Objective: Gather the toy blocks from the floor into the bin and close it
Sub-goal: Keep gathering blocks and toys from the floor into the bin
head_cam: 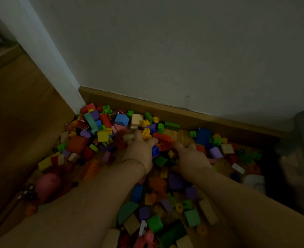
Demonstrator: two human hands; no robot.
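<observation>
Blocks lie scattered over the wooden floor, heaped into the corner where the baseboard meets the white wall. Nearest me are loose pieces: a green cube, a teal half-round, pale wooden bricks, and small yellow rings. Some look like smooth moulded plastic with studs on top, others plain wood with squared edges, so they will slip and tumble rather than stack in a grasp. To the near left rests a soft-looking pink rounded toy.

Both bare forearms reach forward into the middle of the pile. The left hand, a thin bracelet at its wrist, curls palm-down over a clutch of pieces, a blue block showing at its edge. The right hand is cupped beside it, fingers spread into the heap; whether it really grips anything I cannot tell. Held close together like that, the hands seem set to scoop a double handful rather than pick singly.

Farther off, the pile rises against the baseboard: a yellow cube, a red studded brick, a cream block. At the far right edge stands a dim, blurred, translucent container, probably the bin, no lid visible.
</observation>
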